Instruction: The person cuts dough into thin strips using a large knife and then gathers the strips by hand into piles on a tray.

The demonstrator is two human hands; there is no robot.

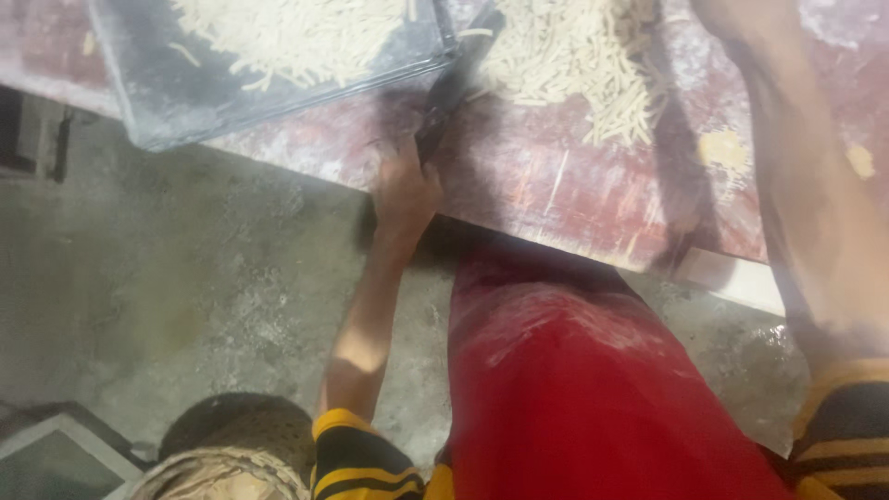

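Holding: the left hand (pixel 406 190) is closed around one dark handle of a long flat tool (pixel 454 88) that points up to 1 o'clock.
Right hand: out of the picture past 12 o'clock, so I cannot tell if it is closed; only the bare arm (pixel 806 194) shows.
Trays: one, grey metal (pixel 139 88), shiny and dusty with flour, at 11 o'clock, sticking over the table edge.
Piles: two heaps of thin pale dough sticks, one heap in the tray (pixel 296 37), one heap on the table (pixel 574 65) at 12 o'clock.
Tool spot: between the tray and the table heap, its tip touching the tray corner.
Table: one, reddish wood (pixel 574 185), smooth, smeared white.
Apron: one, red (pixel 574 389), floury.
Floor: grey, rough concrete (pixel 185 278).
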